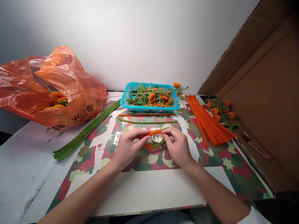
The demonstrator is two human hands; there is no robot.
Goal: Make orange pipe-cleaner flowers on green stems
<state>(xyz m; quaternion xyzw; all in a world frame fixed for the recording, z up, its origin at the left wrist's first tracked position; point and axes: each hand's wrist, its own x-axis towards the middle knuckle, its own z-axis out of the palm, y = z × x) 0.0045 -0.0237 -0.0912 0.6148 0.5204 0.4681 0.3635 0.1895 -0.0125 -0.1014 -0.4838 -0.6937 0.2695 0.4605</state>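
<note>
Between my two hands, above the patterned mat, stretches an orange pipe cleaner [155, 132] wound into a tight coil. My left hand [128, 147] pinches its left end between thumb and fingers. At the other end, the thumb and fingertips of my right hand [178, 145] are closed on the same coil. Just below hangs or lies another orange fuzzy length [147, 146]; whether it joins the coil I cannot tell. Behind the coil is a round green-and-white thing [154, 140], partly hidden. A green pipe cleaner [147, 122] and orange ones [147, 115] lie crosswise beyond my hands.
A blue basket [149, 109] of orange flowers stands at the back. Left are an orange plastic bag [77, 93] and a green pipe cleaner bundle [86, 133]. Right are orange pipe cleaners [207, 121], flowers [225, 112], a pink-handled tool [259, 149] and a cardboard wall [261, 93].
</note>
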